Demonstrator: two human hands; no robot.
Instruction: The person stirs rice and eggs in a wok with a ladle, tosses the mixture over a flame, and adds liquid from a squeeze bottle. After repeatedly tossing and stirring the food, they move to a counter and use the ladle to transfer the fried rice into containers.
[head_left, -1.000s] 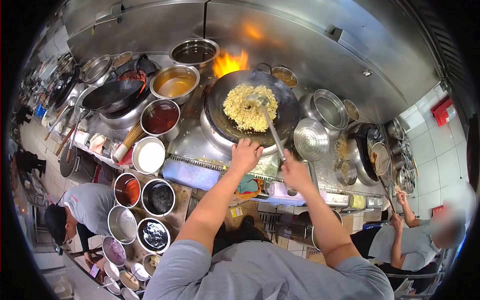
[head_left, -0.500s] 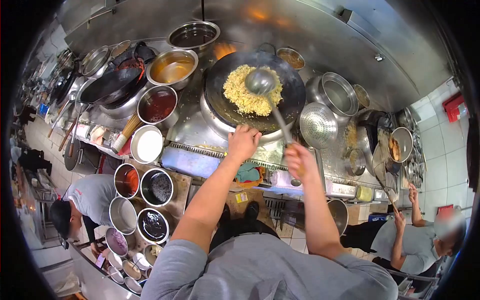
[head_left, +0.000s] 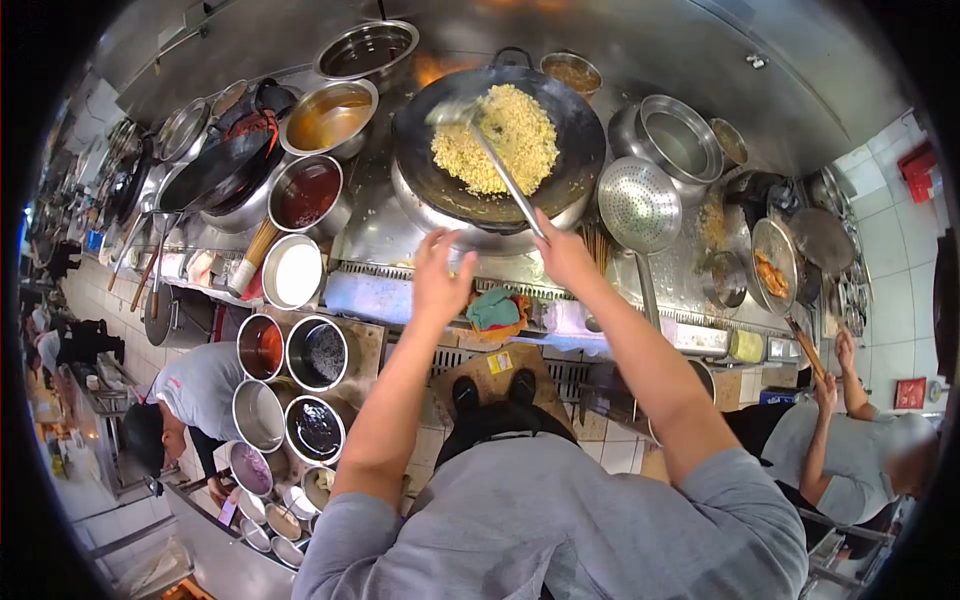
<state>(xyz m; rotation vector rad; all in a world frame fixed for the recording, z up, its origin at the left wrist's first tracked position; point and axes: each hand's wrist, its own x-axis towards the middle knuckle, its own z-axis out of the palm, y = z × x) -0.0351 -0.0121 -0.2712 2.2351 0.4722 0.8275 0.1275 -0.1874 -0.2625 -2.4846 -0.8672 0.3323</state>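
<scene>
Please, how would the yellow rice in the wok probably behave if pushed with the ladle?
The yellow rice would probably spread rather than move as one block, since it looks loose and grainy. Pushed outward, it may slide back, because the wok slopes up around it. One push would likely shift only part, as the heap is wider than the ladle head.

Wok (head_left: pixel 578 150): round, dark metal, mouth upward; loop handle at twelve o'clock on the rim. Bare wall shows at three and nine o'clock.
Rice (head_left: pixel 515 125): golden-yellow, loose-grained, one broad uneven heap about the wok's centre; a few stray grains on the wall below the heap.
Ladle (head_left: pixel 506 178): long-handled, metal; bowl blurred, at the heap's ten-o'clock edge inside the wok; handle slanting across the rice, out over the rim at five o'clock, its end gripped.
</scene>
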